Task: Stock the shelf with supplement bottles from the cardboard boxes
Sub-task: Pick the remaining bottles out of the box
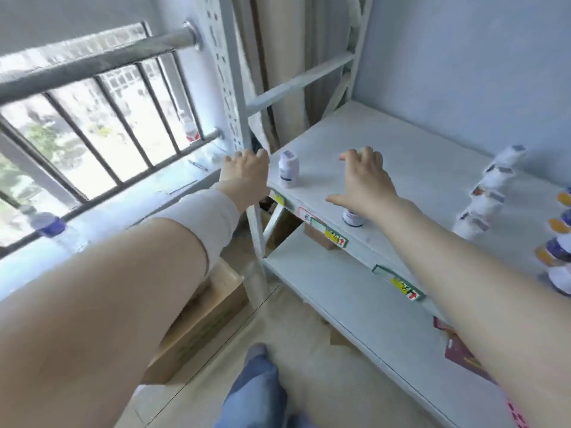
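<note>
A white supplement bottle (288,169) with a blue label stands near the left front corner of the white shelf board (411,168). My left hand (247,174) reaches to the shelf's left upright, just left of that bottle, fingers loosely bent and holding nothing. My right hand (366,183) hovers over the board with fingers spread, empty. A second small bottle (352,218) stands at the board's front edge under my right wrist. Several white bottles (491,193) line up at the right, with purple and orange ones (559,242) further right.
A cardboard box (197,322) sits on the floor below my left arm, beside the shelf's post (256,242). A lower shelf board (355,301) lies beneath. A barred window (92,125) is at left, with a bottle (49,225) on its sill. My leg (256,393) is in front.
</note>
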Motion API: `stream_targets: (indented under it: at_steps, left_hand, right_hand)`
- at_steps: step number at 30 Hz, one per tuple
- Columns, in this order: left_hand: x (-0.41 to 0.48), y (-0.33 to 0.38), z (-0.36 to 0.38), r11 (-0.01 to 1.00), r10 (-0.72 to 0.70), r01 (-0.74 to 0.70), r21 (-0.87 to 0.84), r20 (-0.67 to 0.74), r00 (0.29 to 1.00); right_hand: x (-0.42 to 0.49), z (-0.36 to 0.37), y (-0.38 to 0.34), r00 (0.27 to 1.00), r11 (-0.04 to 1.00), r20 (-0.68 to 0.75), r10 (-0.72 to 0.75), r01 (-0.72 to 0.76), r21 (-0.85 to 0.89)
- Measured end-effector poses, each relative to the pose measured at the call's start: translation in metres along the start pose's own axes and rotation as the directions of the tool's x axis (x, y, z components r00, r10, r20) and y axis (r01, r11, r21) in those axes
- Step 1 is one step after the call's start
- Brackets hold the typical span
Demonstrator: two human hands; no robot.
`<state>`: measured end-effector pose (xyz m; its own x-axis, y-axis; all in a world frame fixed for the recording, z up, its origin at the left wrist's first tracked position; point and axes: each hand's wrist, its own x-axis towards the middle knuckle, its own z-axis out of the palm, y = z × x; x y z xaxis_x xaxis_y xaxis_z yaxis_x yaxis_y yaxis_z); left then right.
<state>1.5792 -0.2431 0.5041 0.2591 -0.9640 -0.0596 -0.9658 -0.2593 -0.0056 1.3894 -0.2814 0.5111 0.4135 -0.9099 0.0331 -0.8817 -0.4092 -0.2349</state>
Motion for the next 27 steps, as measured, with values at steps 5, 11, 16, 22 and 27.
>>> stream_targets:
  at_steps: [5,11,16,22,27]
  left_hand:
    - [-0.04,-0.132,0.044,0.967,-0.244,0.248,-0.051,0.08,0.966]
    - [-0.077,-0.275,0.129,0.86,-0.479,0.504,-0.077,0.221,0.85]
    - [-0.107,-0.356,0.219,0.758,-0.565,0.648,-0.077,0.421,0.71]
    - [-0.106,-0.39,0.3,0.663,-0.565,0.742,-0.104,0.581,0.586]
    - [-0.079,-0.382,0.35,0.578,-0.507,0.795,-0.183,0.684,0.525]
  right_hand:
    - [0.032,0.054,-0.116,0.975,0.982,0.124,-0.182,0.186,-0.021]
    - [0.065,0.161,-0.262,0.882,0.931,0.327,-0.338,0.364,-0.018]
    - [0.075,0.27,-0.344,0.769,0.907,0.542,-0.337,0.42,-0.032]
    - [0.078,0.362,-0.368,0.676,0.915,0.698,-0.237,0.397,-0.073]
    - [0.093,0.417,-0.364,0.617,0.915,0.767,-0.176,0.39,-0.103]
